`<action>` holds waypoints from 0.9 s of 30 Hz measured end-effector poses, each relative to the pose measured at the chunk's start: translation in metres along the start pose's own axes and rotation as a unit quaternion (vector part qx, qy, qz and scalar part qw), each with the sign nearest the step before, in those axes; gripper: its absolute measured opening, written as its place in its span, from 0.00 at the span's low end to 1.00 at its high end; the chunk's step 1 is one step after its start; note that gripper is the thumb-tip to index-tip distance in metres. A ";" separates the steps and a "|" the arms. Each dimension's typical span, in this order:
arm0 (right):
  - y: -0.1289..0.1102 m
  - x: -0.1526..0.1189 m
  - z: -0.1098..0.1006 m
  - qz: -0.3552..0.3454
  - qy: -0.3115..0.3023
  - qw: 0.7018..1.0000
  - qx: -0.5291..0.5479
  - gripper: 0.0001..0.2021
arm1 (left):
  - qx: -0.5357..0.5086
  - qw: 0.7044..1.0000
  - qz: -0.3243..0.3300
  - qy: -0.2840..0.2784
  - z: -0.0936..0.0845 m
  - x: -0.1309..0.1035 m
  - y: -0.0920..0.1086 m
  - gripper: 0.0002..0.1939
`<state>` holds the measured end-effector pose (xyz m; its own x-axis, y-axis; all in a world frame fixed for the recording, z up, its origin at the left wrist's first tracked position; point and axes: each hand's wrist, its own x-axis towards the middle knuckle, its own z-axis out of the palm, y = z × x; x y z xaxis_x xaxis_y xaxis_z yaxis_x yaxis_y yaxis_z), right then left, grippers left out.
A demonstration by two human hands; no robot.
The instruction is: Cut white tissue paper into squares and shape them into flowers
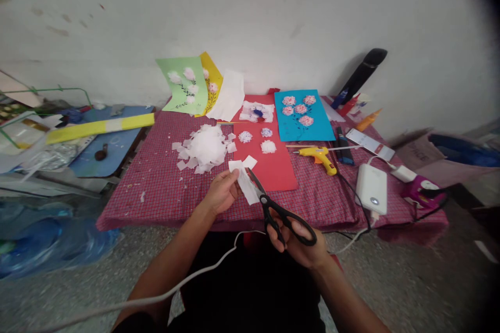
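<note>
Pinching a white paper strip (247, 187) near its far end, the left hand (223, 192) sits close to the scissors (264, 199), whose blades (255, 183) could nick it after a slip. The right hand (307, 244) has its fingers through the handles (300, 227). The strip is over the near left corner of the red sheet (279, 174) and may cut crooked if it sags. Beyond, the pile of paper squares (207, 146) could scatter if the left forearm (182, 247) brushes it

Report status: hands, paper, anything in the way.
Left hand pinching white paper strip. Right hand holding black scissors, blades at the strip. White cable crosses view below left hand, apart from blades.
</note>
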<state>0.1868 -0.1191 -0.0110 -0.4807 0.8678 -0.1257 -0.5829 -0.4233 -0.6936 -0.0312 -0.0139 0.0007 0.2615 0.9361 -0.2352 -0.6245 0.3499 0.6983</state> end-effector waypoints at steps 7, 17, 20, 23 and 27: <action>-0.002 0.001 -0.002 0.017 -0.010 1.000 0.001 0.28 | -0.020 1.000 -0.020 -0.005 0.000 -0.001 0.005 0.15; 0.000 0.000 -0.006 0.024 0.007 1.000 0.008 0.28 | -0.003 1.000 -0.024 0.001 0.001 0.000 0.005 0.13; 0.001 0.001 -0.007 0.024 0.005 1.000 0.012 0.28 | 0.010 1.000 -0.009 0.007 0.002 0.000 0.004 0.15; 0.001 0.001 -0.007 0.027 0.003 0.999 0.020 0.29 | 0.013 1.000 -0.005 0.020 0.003 0.000 0.003 0.15; 0.001 0.002 -0.007 0.032 0.004 0.999 0.029 0.28 | 0.011 1.000 -0.024 0.013 0.003 -0.001 0.001 0.15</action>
<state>0.1900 -0.1163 -0.0168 -0.5131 0.8404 -0.1745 -0.5879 -0.4923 -0.6419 -0.0301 -0.0142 0.0036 0.2723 0.9188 -0.2857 -0.5957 0.3941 0.6999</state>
